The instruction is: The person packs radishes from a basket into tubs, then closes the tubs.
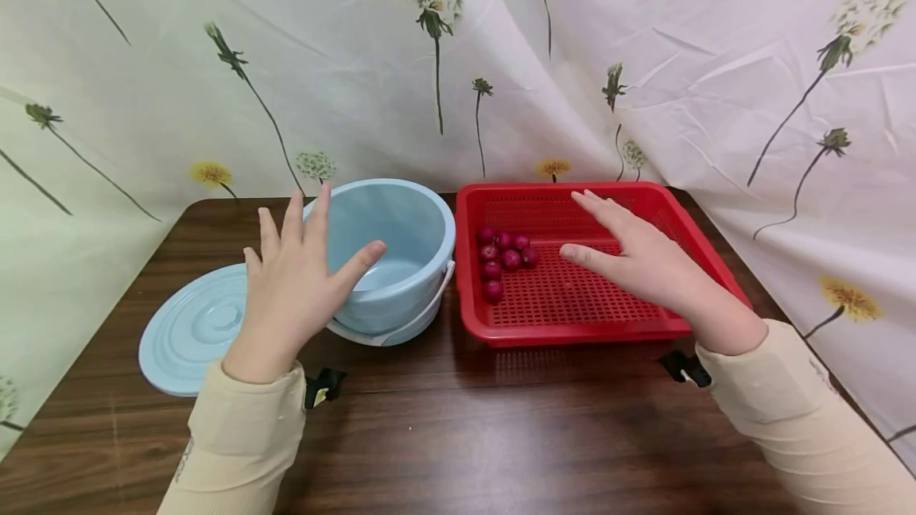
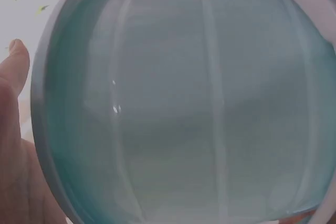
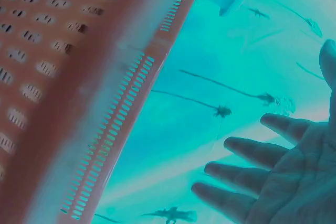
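My left hand (image 1: 289, 292) hovers with spread fingers in front of the left side of a light blue bucket (image 1: 422, 292), holding nothing. In the left wrist view the bucket's ribbed wall (image 2: 168, 93) fills most of the picture, the thumb (image 2: 16, 72) at its left. On the right, my right hand (image 1: 644, 261) is held over a red perforated basket (image 1: 572, 332), fingers straight and nothing in them. Several small, round, dark-red fruits (image 1: 511, 260) lie at the basket's left side. The right wrist view shows the open hand (image 3: 278, 166) beside the basket's slotted wall (image 3: 126, 103).
A round light blue lid (image 1: 179, 332) lies on the brown wooden table (image 1: 458, 443), left of the bucket and partly behind the left hand. The bucket's white handle (image 1: 436, 304) hangs down its front. A cloth with dandelion prints (image 1: 372, 62) hangs behind the table.
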{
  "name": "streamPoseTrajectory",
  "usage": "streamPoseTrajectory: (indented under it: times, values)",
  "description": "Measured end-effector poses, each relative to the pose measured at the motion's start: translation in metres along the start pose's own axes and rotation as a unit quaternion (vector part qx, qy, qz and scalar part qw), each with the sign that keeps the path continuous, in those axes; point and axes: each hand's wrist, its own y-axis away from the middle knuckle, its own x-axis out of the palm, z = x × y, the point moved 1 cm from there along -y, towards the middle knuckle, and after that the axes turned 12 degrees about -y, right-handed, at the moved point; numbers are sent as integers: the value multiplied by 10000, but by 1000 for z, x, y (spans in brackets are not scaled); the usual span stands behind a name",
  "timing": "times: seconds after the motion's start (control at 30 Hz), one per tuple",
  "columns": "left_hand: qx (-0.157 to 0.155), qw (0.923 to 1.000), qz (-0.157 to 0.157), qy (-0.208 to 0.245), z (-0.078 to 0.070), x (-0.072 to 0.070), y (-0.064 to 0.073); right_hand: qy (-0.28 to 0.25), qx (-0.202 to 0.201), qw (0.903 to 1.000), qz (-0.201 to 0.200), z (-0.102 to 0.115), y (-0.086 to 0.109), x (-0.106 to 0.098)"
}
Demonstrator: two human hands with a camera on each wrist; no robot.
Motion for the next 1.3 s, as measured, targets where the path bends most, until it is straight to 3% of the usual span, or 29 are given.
streamPoseTrajectory:
  times: [0.27, 0.53, 0.7, 0.97, 1.3]
  values:
    - [-305, 9942, -633, 809, 12, 1, -2, -732, -95, 9972, 89, 11, -14, -5]
    - [-767, 9746, -988, 1858, 21, 3, -1, -1203, -99, 9927, -27, 14, -33, -9]
    - [-938, 9601, -1250, 2319, 27, 8, -2, -1553, 16, 9877, 156, 14, -50, -12]
    - [-1256, 9448, -1476, 2643, 37, 15, -5, -1761, 601, 9802, 675, 2, -80, -15]
    - [-1568, 9429, -1431, 2568, 40, 16, -9, -2088, 826, 9661, 1271, -22, -116, -14]
